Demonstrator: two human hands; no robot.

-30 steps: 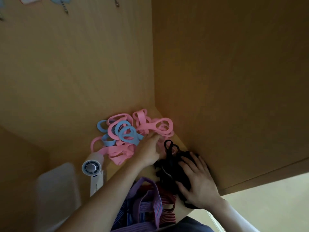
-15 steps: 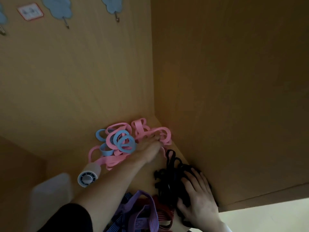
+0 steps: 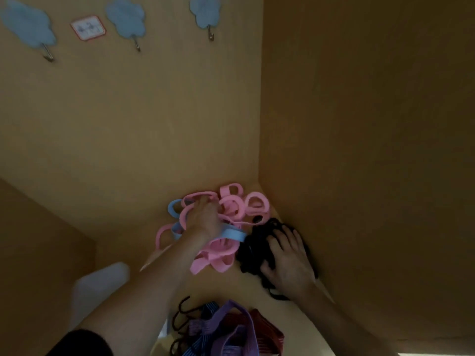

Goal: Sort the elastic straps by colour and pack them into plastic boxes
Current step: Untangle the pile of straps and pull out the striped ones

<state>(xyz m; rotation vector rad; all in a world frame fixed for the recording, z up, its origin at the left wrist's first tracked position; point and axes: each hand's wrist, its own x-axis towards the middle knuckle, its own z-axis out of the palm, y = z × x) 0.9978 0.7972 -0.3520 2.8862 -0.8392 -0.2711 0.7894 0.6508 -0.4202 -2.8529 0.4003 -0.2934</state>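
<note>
We saw left hand (image 3: 203, 219) push further into pink straps (image 3: 218, 255) than a second earlier. Part of heap dragged nearer along worktop (image 3: 231, 286); blue strap (image 3: 232, 234) now lay beside wrist. Fingers buried among loops, so we could not tell whether clamped or apart. Right hand (image 3: 289, 263) stayed spread flat on black straps (image 3: 253, 249), pinning them by side wall. We judged pink and blue still mixed, sorting barely begun.

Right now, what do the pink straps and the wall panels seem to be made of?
Pink elastic straps: probably soft elastic fabric, matte; the flat bands flop into loose loops.
Wall panels: likely wood-look laminate board, smooth with low sheen; faint grain, uniform tan.
</note>
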